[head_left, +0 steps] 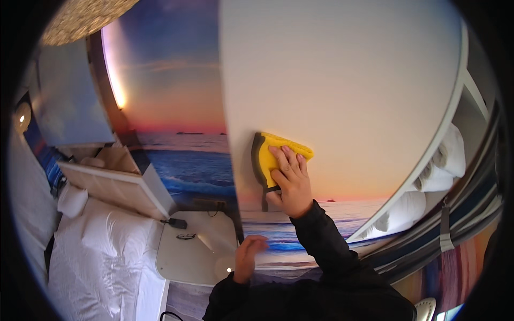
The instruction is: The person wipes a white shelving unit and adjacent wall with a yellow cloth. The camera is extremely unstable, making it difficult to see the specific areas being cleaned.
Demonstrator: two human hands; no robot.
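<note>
My right hand (pixel 292 184) holds a folded yellow cleaning cloth (pixel 270 160) flat against a tall panel (pixel 342 96) printed with a sunset over the sea. Along the cloth's left side runs a dark grey edge, and a dark strip hangs from its lower corner. The fingers lie spread over the cloth, with the thumb below. Lower down, my left hand (pixel 249 258) is raised in front of the panel's bottom left part. Its fingers are stretched out, a little blurred, and nothing shows in them.
A small white table (pixel 195 257) at the lower left bears glasses (pixel 186 236) and a dark object (pixel 174 223). Beyond it stands a bed (pixel 101 262) with white bedding. Rolled white towels (pixel 450 152) fill shelves on the right, beside a striped curtain (pixel 407 257).
</note>
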